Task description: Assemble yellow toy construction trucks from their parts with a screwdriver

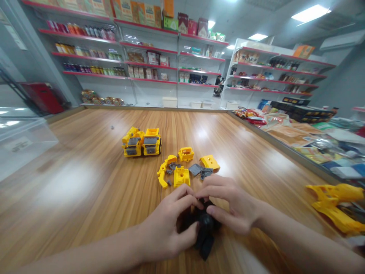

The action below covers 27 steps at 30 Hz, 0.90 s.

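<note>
My left hand (175, 220) curls around the left side of a black toy part (205, 224) low over the tabletop, thumb against its near end. From the other side my right hand (230, 201) pinches the same part, its fingertips meeting those of the left. Much of the black part is hidden under the fingers, so its full shape cannot be made out. Just beyond lie loose toy pieces: a yellow body piece (181, 177), a curved yellow arm (163, 173), a yellow box-like piece (186, 153), a yellow cover (210, 162) and grey panels (195, 169).
Two yellow toy trucks (142, 142) stand together farther back on the wooden table (85, 163). A yellow toy tool (339, 205) lies at the right edge, and a transparent bin (25, 140) is at the left. Packaged goods (288, 129) fill the right side; stocked shelves (148, 47) line the back.
</note>
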{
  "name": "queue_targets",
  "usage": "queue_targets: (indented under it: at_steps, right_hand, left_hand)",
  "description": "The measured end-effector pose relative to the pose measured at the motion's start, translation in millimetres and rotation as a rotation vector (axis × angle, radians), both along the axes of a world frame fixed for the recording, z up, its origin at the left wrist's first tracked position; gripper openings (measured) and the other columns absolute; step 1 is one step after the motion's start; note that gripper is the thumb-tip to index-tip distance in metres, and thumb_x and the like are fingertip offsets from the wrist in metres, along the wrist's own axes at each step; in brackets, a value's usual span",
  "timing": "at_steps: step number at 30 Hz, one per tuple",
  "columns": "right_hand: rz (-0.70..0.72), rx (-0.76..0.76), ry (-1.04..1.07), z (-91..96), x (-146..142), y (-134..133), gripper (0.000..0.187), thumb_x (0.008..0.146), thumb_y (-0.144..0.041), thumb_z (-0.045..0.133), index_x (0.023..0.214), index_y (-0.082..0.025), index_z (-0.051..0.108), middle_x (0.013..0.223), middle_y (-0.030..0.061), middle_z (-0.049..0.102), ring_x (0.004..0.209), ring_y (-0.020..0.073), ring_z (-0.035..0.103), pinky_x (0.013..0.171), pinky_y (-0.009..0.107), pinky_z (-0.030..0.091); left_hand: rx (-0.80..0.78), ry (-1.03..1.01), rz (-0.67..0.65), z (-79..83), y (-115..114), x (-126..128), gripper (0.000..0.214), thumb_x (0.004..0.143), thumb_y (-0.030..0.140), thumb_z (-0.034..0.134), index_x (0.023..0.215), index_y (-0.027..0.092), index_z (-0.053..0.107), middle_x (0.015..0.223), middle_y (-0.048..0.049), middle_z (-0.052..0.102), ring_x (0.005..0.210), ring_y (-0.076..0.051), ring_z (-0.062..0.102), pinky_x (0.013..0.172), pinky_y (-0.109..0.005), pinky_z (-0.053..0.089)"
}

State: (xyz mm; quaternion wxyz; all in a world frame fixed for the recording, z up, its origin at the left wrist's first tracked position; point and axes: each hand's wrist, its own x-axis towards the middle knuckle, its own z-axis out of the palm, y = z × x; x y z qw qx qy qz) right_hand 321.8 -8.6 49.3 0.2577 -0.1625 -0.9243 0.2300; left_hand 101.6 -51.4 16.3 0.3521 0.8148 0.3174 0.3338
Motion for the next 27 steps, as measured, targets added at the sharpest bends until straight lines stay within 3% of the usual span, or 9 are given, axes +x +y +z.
queue_targets:
  at_steps: [4,10,12,15,19,22,25,27]
  right_hand:
    - [0.054,-0.021,0.013,4.7,-0.5,-3.2,0.051,0.070,-0.015,0.052,0.120,-0.017,0.059,0.093,0.0077,0.063,0.081,0.0215,0.059,0.073,0.035,0.049]
    - [0.049,-0.015,-0.009,5.0,-8.8,-9.9,0.019,0.082,-0.025,0.061,0.098,-0.016,0.063,0.083,0.0064,0.063,0.074,0.0191,0.057,0.066,0.030,0.045]
    - [-0.038,-0.089,0.099,4.1,-7.6,-9.5,0.015,0.087,-0.027,0.059,0.098,-0.017,0.061,0.082,0.0047,0.062,0.073,0.0173,0.057,0.067,0.029,0.045]
    - [-0.287,-0.190,0.320,4.1,-2.5,-5.3,0.013,0.095,-0.028,0.050,0.100,-0.018,0.058,0.084,0.0035,0.061,0.074,0.0162,0.058,0.068,0.028,0.046]
    - [-0.549,-0.194,0.457,1.8,6.2,9.3,0.017,0.099,-0.029,0.042,0.096,-0.020,0.056,0.083,0.0022,0.062,0.076,0.0164,0.060,0.070,0.029,0.047]
    - [-0.689,-0.153,0.346,-4.0,15.1,25.7,0.017,0.097,-0.024,0.039,0.095,-0.020,0.056,0.077,0.0002,0.061,0.070,0.0153,0.059,0.064,0.027,0.044]
    - [-0.825,0.012,0.090,-12.8,26.1,43.6,0.012,0.090,-0.017,0.045,0.090,-0.019,0.057,0.067,-0.0023,0.056,0.058,0.0134,0.051,0.055,0.025,0.037]
    - [-0.850,0.062,0.035,-20.0,32.8,54.6,0.011,0.084,-0.014,0.049,0.088,-0.018,0.058,0.066,-0.0021,0.054,0.056,0.0134,0.049,0.054,0.025,0.036]
  left_hand:
    - [-0.015,0.027,0.018,-0.4,1.7,0.1,0.022,0.080,0.013,0.058,0.100,0.020,0.056,0.096,-0.0050,0.052,0.087,-0.019,0.054,0.075,-0.032,0.049]
    - [-0.035,0.037,0.038,-1.0,2.5,-0.5,0.016,0.078,0.013,0.059,0.091,0.020,0.054,0.092,-0.0041,0.051,0.083,-0.019,0.054,0.070,-0.031,0.048]
    - [-0.051,0.048,0.042,-1.2,1.9,-1.0,0.018,0.079,0.013,0.058,0.095,0.020,0.054,0.094,-0.0044,0.051,0.083,-0.018,0.054,0.070,-0.031,0.048]
    - [-0.042,0.050,0.050,-1.5,0.8,-1.4,0.025,0.079,0.013,0.059,0.102,0.020,0.053,0.098,-0.0049,0.051,0.083,-0.018,0.054,0.070,-0.030,0.048]
    - [-0.008,0.038,0.045,-1.7,0.8,-1.2,0.023,0.080,0.012,0.057,0.101,0.020,0.053,0.098,-0.0045,0.051,0.084,-0.017,0.053,0.073,-0.030,0.048]
    - [-0.007,0.046,0.052,-1.9,1.2,-1.6,0.022,0.081,0.011,0.056,0.101,0.020,0.052,0.099,-0.0047,0.051,0.084,-0.017,0.053,0.072,-0.030,0.048]
    - [-0.015,0.056,0.029,-1.1,-0.1,-3.1,0.024,0.081,0.011,0.056,0.103,0.020,0.052,0.100,-0.0053,0.050,0.086,-0.017,0.054,0.074,-0.031,0.049]
    - [0.002,0.047,0.008,0.5,-1.9,-4.3,0.029,0.080,0.010,0.057,0.106,0.020,0.051,0.103,-0.0062,0.049,0.092,-0.019,0.054,0.081,-0.033,0.050]
